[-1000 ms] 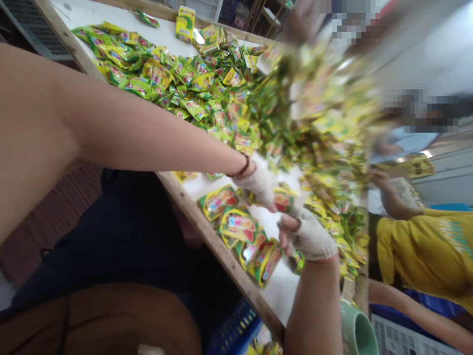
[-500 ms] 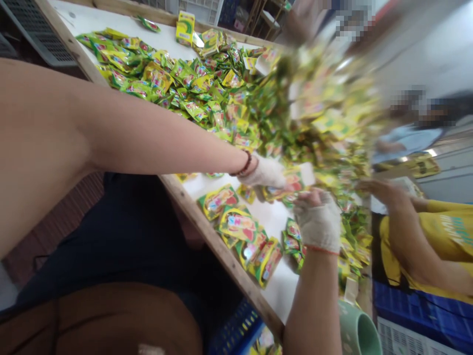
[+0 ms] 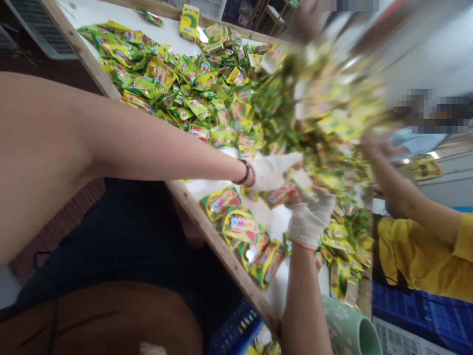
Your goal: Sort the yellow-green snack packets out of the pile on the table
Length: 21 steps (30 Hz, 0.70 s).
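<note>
Gloved right hand (image 3: 310, 219) closes its curled fingers on one end of a small bundle of sachets (image 3: 281, 195), green-and-yellow packets held just above the white tabletop. The left hand (image 3: 271, 170), also in a white knit glove, lies over the bundle's other end with its fingers stretched toward the heap; blur hides the thumb, so whether it clamps the packets or only rests on them cannot be told. A beaded bracelet (image 3: 244, 172) circles the left wrist.

Just below the grip, toward the person, a few larger packets (image 3: 242, 227) lie overlapped near the table's wooden edge (image 3: 207, 224). Beyond the grip, a broad heap of loose sachets (image 3: 207, 84) covers the far tabletop, with a yellow carton (image 3: 188, 22) standing at its back. To the right of the hands, more packets trail off along the table, and a co-worker's bare forearm (image 3: 402, 197), ending in a yellow sleeve (image 3: 424, 261), reaches into the same pile. A green mug (image 3: 351, 330) sits near the right elbow.

By the look of it, the step in hand is gathering packets from the heap into one held stack. Any next move calls for a firm squeeze at both ends so the slippery packets do not fan out, and for keeping clear of the neighbour's arm.
</note>
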{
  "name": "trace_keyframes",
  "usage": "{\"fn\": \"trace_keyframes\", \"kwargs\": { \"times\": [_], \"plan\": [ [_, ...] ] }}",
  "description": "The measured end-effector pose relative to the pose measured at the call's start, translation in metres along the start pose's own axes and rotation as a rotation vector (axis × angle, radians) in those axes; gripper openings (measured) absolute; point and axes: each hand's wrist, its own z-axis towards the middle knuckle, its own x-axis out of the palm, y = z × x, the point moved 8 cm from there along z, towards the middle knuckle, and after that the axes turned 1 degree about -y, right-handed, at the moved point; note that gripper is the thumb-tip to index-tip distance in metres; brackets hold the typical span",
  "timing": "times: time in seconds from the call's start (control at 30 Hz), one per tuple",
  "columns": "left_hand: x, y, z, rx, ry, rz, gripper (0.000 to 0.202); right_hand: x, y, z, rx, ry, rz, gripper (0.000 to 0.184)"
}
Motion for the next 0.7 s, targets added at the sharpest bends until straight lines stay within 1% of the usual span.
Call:
{"fn": "trace_keyframes", "kwargs": {
  "times": [0.1,0.17,0.23,0.3,0.37,0.43,0.47,0.57,0.63,0.7],
  "plan": [
    [0.001,-0.002,-0.001,0.127,0.043,0.007,0.031,0.003,-0.003,-0.001,0.031,0.066,-0.037,0.027],
    [0.004,-0.001,-0.002,0.166,0.091,0.022,0.028,0.004,-0.007,-0.001,0.069,0.127,-0.099,0.022],
    [0.006,0.001,-0.004,0.154,0.129,0.047,0.029,0.004,-0.009,-0.001,0.084,0.168,-0.131,0.021],
    [0.006,0.001,-0.005,0.106,0.129,0.077,0.032,0.002,-0.008,0.000,0.088,0.160,-0.096,0.025],
    [0.005,0.001,-0.006,0.055,0.111,0.087,0.038,0.000,-0.007,0.000,0.088,0.136,-0.030,0.039],
    [0.004,0.001,-0.007,0.017,0.094,0.074,0.047,0.001,-0.007,-0.001,0.099,0.158,-0.018,0.052],
    [0.003,0.002,-0.007,-0.006,0.089,0.073,0.049,0.003,-0.007,-0.002,0.106,0.180,-0.032,0.052],
    [0.001,0.008,-0.006,-0.080,0.068,0.100,0.053,0.004,-0.004,-0.005,0.102,0.231,-0.102,0.034],
    [0.000,0.007,-0.005,-0.067,0.070,0.105,0.053,0.003,-0.001,-0.006,0.104,0.238,-0.131,0.029],
    [0.001,0.004,-0.006,-0.028,0.093,0.095,0.055,0.002,-0.002,-0.007,0.153,0.235,-0.103,0.027]
  ]
}}
